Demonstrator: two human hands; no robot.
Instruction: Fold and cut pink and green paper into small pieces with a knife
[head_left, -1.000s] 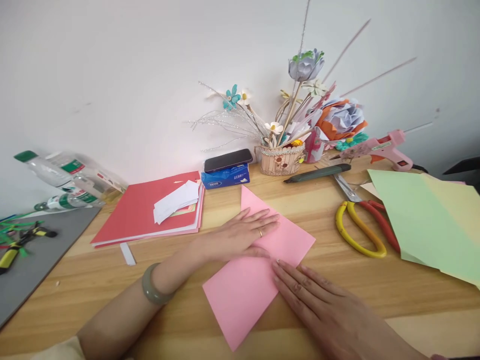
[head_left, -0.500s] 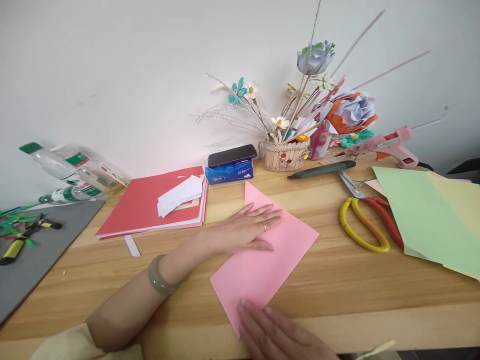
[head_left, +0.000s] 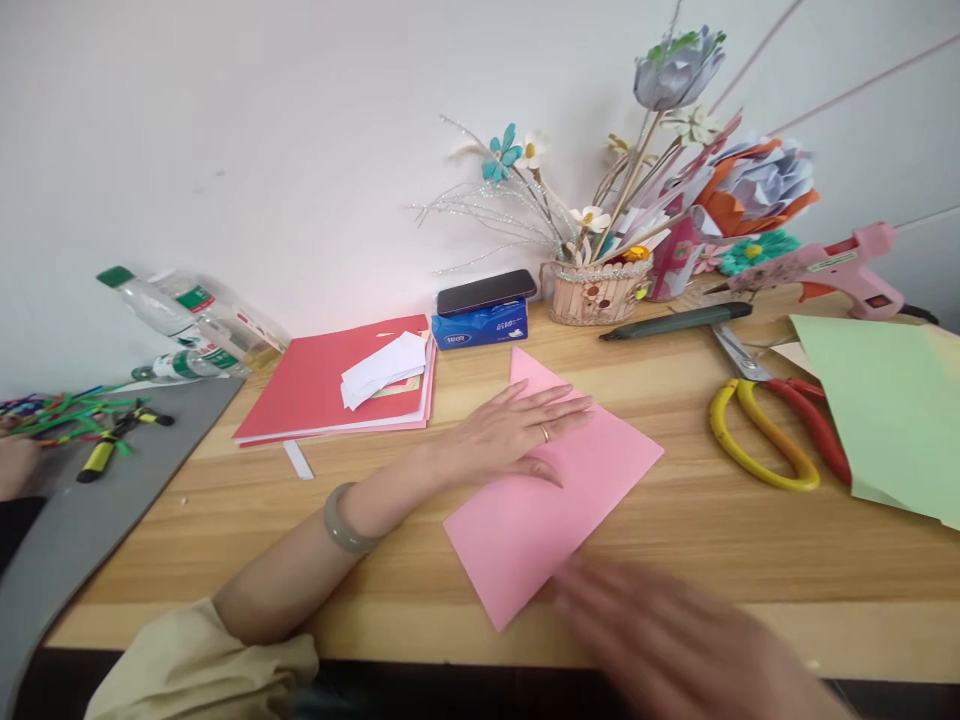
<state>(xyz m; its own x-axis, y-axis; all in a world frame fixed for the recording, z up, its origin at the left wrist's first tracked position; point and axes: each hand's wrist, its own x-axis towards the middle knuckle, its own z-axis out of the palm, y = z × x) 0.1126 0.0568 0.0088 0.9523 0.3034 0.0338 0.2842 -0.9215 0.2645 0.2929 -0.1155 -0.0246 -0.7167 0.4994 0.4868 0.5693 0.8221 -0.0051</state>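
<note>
A folded pink paper sheet (head_left: 570, 500) lies on the wooden table (head_left: 705, 545). My left hand (head_left: 517, 430) rests flat on its upper left part, fingers spread, a ring on one finger and a green bangle on the wrist. My right hand (head_left: 675, 640) is blurred with motion at the near table edge, just below and right of the paper's bottom corner; its fingers look spread and it holds nothing.
Red and yellow scissors (head_left: 772, 430) and green and yellow paper sheets (head_left: 892, 410) lie to the right. A pink glue gun (head_left: 832, 262), flower basket (head_left: 600, 290), dark pen (head_left: 675, 322), phone on a blue tissue pack (head_left: 484, 310), red paper stack (head_left: 337, 385), bottles (head_left: 180, 320) and grey mat (head_left: 82, 510) surround it.
My right hand slid down the pink paper from its middle to the bottom corner, then off it toward the near edge. The left hand stayed pressed on the paper. The camera view shifted.
</note>
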